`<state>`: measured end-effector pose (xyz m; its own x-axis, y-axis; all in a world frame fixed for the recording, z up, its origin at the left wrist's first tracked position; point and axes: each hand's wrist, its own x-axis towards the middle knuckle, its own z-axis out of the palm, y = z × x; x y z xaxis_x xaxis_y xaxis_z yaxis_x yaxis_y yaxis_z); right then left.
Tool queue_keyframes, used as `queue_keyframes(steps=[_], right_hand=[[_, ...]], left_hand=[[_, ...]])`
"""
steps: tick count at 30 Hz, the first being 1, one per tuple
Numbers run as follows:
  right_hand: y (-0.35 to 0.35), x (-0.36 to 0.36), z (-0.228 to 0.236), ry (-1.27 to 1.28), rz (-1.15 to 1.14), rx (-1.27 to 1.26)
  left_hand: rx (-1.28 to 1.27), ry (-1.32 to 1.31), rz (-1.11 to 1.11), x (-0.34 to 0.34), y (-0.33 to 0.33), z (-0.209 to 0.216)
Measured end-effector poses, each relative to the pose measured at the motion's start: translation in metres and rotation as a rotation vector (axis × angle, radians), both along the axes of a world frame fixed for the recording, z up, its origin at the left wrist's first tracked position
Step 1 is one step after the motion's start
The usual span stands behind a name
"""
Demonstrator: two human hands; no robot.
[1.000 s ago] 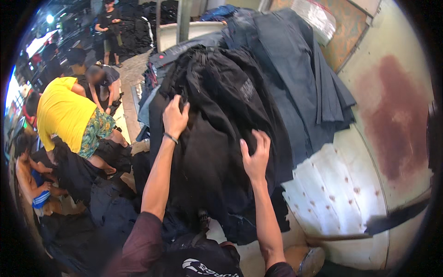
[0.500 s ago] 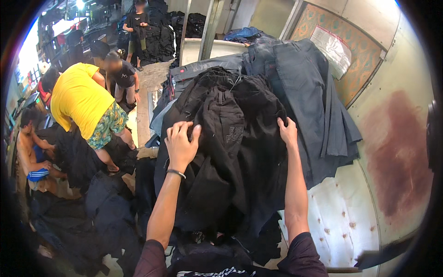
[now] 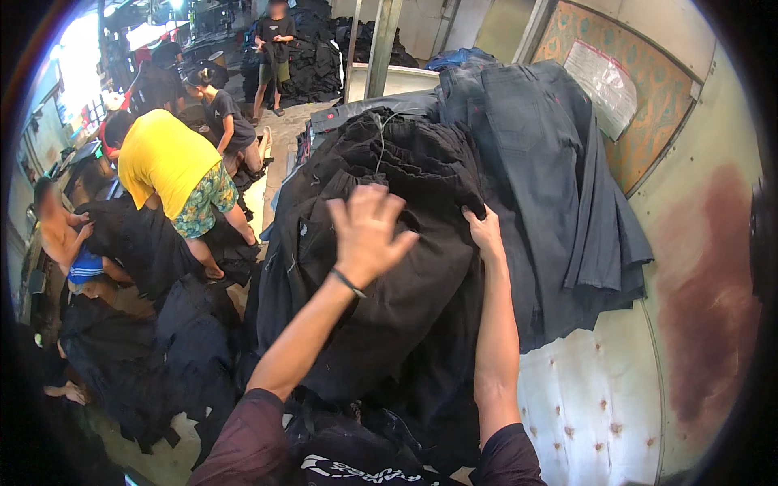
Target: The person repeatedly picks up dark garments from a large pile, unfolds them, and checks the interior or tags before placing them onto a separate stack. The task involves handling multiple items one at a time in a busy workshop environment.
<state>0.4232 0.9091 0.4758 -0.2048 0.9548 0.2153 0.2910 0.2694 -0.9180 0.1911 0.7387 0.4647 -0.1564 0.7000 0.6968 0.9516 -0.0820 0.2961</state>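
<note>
L hand (image 3: 369,235) splayed over blk pants (image 3: 421,304); R hand (image 3: 485,231) pinches their R edge, nr grey pants (image 3: 539,154).

Matt cloth garment (image 3: 425,271), glossy plastic sheet (image 3: 600,87)

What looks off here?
A blotchy reddish-brown patch mars the otherwise pale wall at right, stain or paint unclear; a loose-looking pale string stands out against the black garments beyond the left hand.

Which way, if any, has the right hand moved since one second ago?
Yes, upward in the view: the right hand is now nearer the fixed metal post.
</note>
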Motion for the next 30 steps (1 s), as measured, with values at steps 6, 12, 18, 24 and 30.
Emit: queue_keyframes(steps=[6,12,18,24,30], right_hand=[[-0.003,0.028,-0.04,0.059,-0.001,-0.229],[-0.019,0.009,-0.048,0.002,-0.116,-0.015],[-0.043,-0.001,0.01,-0.038,0.186,-0.081],[-0.056,-0.018,0.003,-0.276,0.072,0.134],[-0.119,-0.022,-0.005,-0.063,-0.132,0.178]], left_hand=[[-0.281,-0.278,0.078,-0.114,-0.004,-0.032],[-0.42,-0.214,0.461,-0.083,-0.008,0.001],[-0.027,-0.569,-0.546,0.064,-0.018,0.044],[0.098,-0.801,-0.345,0.081,-0.044,0.012],[-0.087,-1.485,-0.219,0.005,-0.055,-0.011]])
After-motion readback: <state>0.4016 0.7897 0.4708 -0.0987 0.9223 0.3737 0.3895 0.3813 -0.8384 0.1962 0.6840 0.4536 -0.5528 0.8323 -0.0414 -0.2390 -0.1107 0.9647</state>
